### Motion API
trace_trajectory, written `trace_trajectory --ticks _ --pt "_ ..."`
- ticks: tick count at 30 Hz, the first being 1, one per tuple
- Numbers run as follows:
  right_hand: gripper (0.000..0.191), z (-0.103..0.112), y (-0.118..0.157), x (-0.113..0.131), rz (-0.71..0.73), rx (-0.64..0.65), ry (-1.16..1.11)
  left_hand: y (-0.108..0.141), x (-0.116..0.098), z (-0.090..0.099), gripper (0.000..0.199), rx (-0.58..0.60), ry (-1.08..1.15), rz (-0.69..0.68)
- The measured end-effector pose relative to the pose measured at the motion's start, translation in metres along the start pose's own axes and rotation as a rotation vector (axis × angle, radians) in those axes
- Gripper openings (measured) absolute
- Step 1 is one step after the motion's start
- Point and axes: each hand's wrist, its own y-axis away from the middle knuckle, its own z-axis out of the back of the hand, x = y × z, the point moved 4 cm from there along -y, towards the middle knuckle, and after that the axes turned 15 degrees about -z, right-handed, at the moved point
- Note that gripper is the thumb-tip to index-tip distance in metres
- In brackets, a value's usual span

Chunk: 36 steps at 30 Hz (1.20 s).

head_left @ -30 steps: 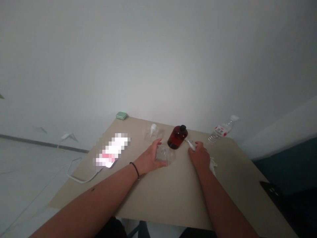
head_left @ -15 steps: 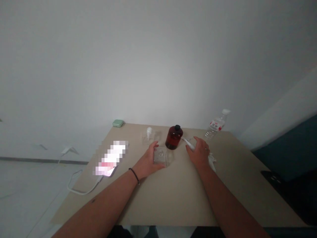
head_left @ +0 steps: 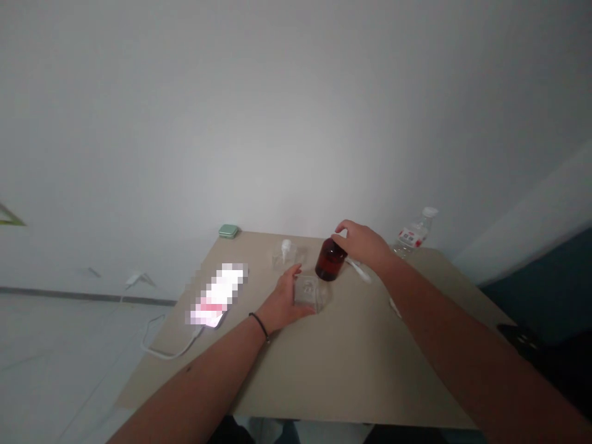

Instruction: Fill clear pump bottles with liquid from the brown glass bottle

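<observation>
My left hand is closed around the sides of a clear, square-looking container on the table. Just beyond it stands a dark reddish-brown bottle with liquid inside. My right hand is at the bottle's top, thumb and fingers bent around its cap, which they mostly hide. Under the right wrist lies a slim white implement, too blurred to name.
Behind my left hand is a clear container with a white rounded piece. A lit phone on a white cable lies left. A green case sits at the back; a clear plastic bottle stands right.
My right hand has left the white implement and moved up and left to the brown bottle's cap. My left hand stays on the clear container. The view has shifted slightly.
</observation>
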Motion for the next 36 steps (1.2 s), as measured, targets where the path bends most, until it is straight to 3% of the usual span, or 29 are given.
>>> trace_trajectory --ticks 4,13,17,20,24,28,33,36 --pt "0.019 -0.007 -0.014 0.010 -0.003 0.042 0.150 -0.001 -0.001 0.000 0.113 -0.012 0.041 0.050" --pt "0.024 -0.017 -0.012 0.009 -0.011 0.041 0.161 -0.004 -0.009 0.003 0.110 -0.001 -0.023 0.012" --pt "0.018 -0.008 -0.014 0.005 -0.008 0.021 0.145 -0.004 -0.006 0.002 0.110 -0.012 -0.020 0.029" --pt "0.020 0.013 -0.008 0.004 0.012 -0.035 0.126 -0.003 -0.005 0.003 0.107 -0.044 -0.014 0.024" --pt "0.020 0.049 0.018 0.009 0.046 -0.112 0.116 -0.004 -0.004 0.003 0.106 -0.055 0.020 0.005" --pt "0.018 0.074 0.054 0.017 0.108 -0.093 0.114 -0.007 -0.003 0.004 0.102 -0.058 0.033 -0.010" --pt "0.019 0.080 0.104 0.000 0.141 0.014 0.013 -0.007 -0.018 0.011 0.106 -0.016 -0.174 -0.078" --pt "0.022 0.073 0.138 -0.019 0.140 0.097 -0.028 -0.001 -0.036 0.020 0.086 -0.046 -0.361 -0.237"
